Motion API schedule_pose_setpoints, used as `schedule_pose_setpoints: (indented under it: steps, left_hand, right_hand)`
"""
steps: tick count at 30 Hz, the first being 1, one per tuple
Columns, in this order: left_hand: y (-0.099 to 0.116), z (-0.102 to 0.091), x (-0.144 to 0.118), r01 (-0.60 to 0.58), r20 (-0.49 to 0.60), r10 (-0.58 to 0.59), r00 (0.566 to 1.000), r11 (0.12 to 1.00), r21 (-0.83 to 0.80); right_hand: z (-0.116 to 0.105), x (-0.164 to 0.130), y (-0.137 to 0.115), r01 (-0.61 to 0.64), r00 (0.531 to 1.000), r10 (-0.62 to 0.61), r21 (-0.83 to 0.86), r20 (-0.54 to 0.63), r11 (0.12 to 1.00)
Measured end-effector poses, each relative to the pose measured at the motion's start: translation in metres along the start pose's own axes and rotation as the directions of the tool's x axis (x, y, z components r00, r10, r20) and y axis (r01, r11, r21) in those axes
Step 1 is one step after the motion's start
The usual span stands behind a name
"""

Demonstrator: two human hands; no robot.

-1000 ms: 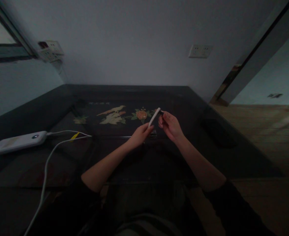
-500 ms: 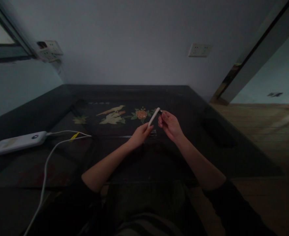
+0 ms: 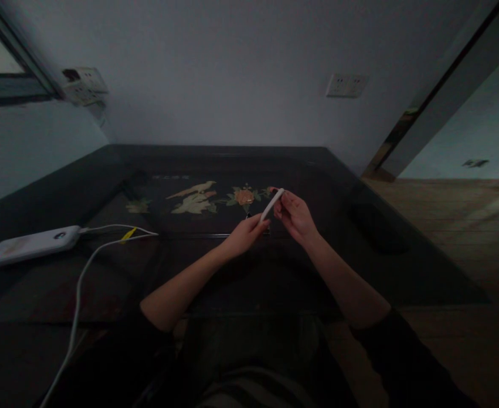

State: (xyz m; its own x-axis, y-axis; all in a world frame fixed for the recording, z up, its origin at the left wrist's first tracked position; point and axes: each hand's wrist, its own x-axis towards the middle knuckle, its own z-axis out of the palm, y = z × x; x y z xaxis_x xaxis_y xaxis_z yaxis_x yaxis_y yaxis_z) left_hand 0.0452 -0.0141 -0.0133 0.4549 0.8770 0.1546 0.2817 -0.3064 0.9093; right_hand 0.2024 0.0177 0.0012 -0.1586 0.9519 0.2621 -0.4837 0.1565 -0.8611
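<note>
Over the dark table, my left hand [image 3: 246,233] is closed around the lower end of a slim white stick-like object [image 3: 271,206], which slants up to the right. Its exact kind is too dim to tell. My right hand [image 3: 295,215] is at the upper end of this object, fingers bent and pinched together; what lies between them is hidden. A small dark tip shows just above my left hand. Beneath both hands is the dark tabletop [image 3: 215,272] with a painted bird and flower picture [image 3: 244,197].
At the left lies a white power bank [image 3: 32,246] with a white cable [image 3: 79,289] bearing a yellow tag [image 3: 128,234]. A dark flat object [image 3: 376,229] rests on the right. Wall sockets [image 3: 346,85] are behind the table, and wooden floor [image 3: 436,209] is at the right.
The white object's upper end has shifted slightly right and closer to my right fingers. A small dark piece seen at the right fingertips before is now out of sight.
</note>
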Motion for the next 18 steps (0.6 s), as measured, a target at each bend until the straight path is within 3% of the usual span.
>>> schedule_pose_setpoints:
  steps: [12, 18]
  left_hand:
    - [-0.0084, -0.0075, 0.0076, 0.058, -0.114, -0.054, 0.992, 0.998, 0.028]
    - [-0.0083, -0.0071, 0.0069, 0.054, -0.12, -0.048, 0.992, 0.998, 0.04]
  right_hand:
    - [-0.0059, 0.0023, 0.0065, 0.002, 0.999, -0.002, 0.005, 0.035, 1.0]
    - [-0.0058, 0.0022, 0.0067, 0.002, 1.0, -0.001, -0.014, 0.029, 1.0]
